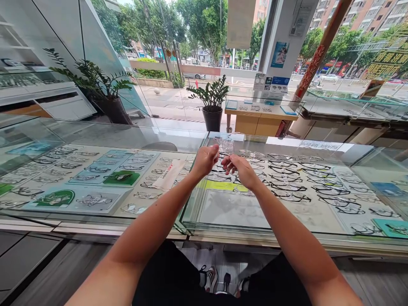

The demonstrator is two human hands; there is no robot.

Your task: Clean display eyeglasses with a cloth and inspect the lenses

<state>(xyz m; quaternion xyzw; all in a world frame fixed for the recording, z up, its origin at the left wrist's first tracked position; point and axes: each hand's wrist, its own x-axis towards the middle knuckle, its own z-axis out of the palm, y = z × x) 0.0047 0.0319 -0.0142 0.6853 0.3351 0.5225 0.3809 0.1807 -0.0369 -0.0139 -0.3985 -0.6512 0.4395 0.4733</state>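
Observation:
Both my arms reach forward over a glass display counter [191, 221]. My left hand [205, 160] and my right hand [240, 168] meet above the glass, each closed on a pair of clear-framed glasses [225, 145] held up between them. The lenses are transparent and hard to make out against the counter. Under the glass lie several rows of dark-framed spectacles [293, 187] on the right and lighter frames [95, 170] on the left.
Green and blue display cards [121, 177] lie inside the left case. Two potted plants [212, 104] stand on the floor beyond the counter. A wooden table [261, 117] and more glass cases [357, 106] stand by the shop window. My shoes [210, 278] show below.

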